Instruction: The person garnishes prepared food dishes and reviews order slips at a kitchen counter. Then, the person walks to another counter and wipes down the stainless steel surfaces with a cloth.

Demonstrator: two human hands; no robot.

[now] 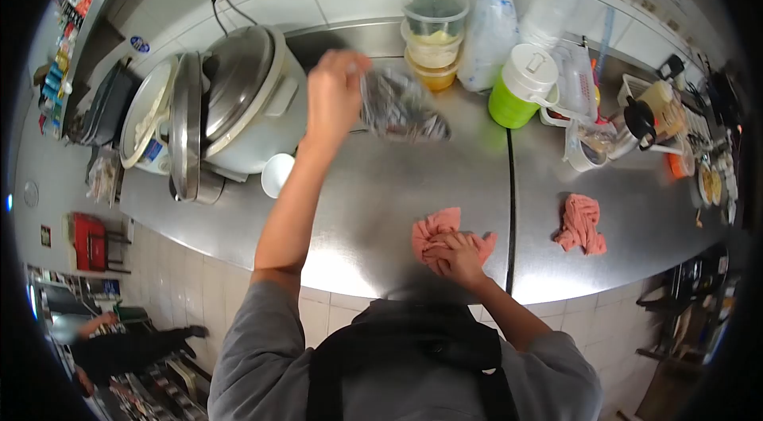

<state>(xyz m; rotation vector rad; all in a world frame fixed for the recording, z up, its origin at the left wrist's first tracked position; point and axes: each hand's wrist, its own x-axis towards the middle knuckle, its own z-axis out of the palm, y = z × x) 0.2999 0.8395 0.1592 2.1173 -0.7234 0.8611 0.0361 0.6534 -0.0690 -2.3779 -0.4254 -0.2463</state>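
My left hand [334, 95] is raised over the back of the steel counter [373, 206], its fingers closed on a clear plastic bag [401, 107] with dark contents I cannot make out. The bag hangs to the right of the hand, slightly blurred. Near the front edge, my right hand [461, 256] presses down on a crumpled pink cloth [437, 230], fingers bent into it. A second pink cloth [582, 224] lies farther right, past the dark seam in the counter. Below my left wrist, a small white bowl [276, 174] sits partly behind the forearm.
Large cookers [254, 103] with metal lids stand at the left. Along the back are stacked tubs [433, 35], bagged cups [489, 35] and a green-and-white jug [522, 87]. Containers and utensils crowd the right end. Another person [119, 349] is at the lower left.
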